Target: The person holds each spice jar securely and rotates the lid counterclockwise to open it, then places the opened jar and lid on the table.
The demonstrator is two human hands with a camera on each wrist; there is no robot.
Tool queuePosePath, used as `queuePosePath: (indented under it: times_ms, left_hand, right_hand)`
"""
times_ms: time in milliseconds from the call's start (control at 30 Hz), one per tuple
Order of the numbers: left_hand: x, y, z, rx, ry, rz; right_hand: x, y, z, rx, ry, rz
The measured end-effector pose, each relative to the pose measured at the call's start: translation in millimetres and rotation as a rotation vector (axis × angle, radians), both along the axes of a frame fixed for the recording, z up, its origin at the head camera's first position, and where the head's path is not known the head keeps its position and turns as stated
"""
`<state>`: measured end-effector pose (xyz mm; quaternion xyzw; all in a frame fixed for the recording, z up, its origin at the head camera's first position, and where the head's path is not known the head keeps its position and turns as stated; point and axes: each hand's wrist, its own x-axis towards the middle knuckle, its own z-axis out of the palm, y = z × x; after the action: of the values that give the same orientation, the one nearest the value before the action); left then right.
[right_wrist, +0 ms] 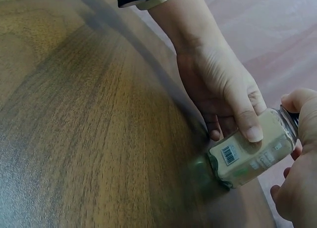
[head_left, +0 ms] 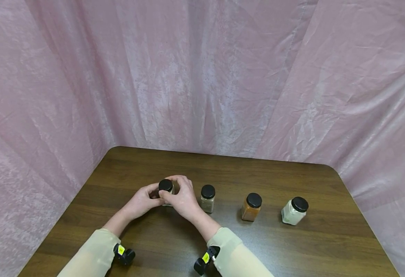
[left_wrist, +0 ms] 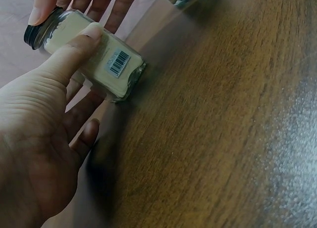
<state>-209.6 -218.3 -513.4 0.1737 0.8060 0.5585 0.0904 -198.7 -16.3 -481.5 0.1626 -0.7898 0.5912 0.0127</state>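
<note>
A square glass spice jar (left_wrist: pixel 95 57) with pale yellow powder, a barcode label and a black lid (head_left: pixel 166 185) stands between my two hands at the table's left. My left hand (head_left: pixel 140 202) grips the jar's body, thumb flat along one side and fingers behind it. My right hand (head_left: pixel 186 200) pinches the lid from the other side, thumb and fingertips at its rim. In the right wrist view the jar's base sits right at the tabletop (right_wrist: pixel 114 139), and its printed label faces that camera.
To the right stand three more black-lidded jars in a loose row: one with greyish-green contents (head_left: pixel 207 204), one with orange-brown powder (head_left: pixel 250 212), one with white contents (head_left: pixel 291 215). Pink curtain (head_left: pixel 202 77) hangs behind the brown wooden table (head_left: pixel 292 254).
</note>
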Motion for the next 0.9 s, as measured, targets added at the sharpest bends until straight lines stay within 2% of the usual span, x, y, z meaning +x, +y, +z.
queuePosePath:
  times_ms: [900]
  left_hand:
    - [1.3,-0.6,-0.3,-0.052,0.017,0.029]
  right_hand:
    - [-0.8,-0.6,-2.6,0.028,0.008,0.048]
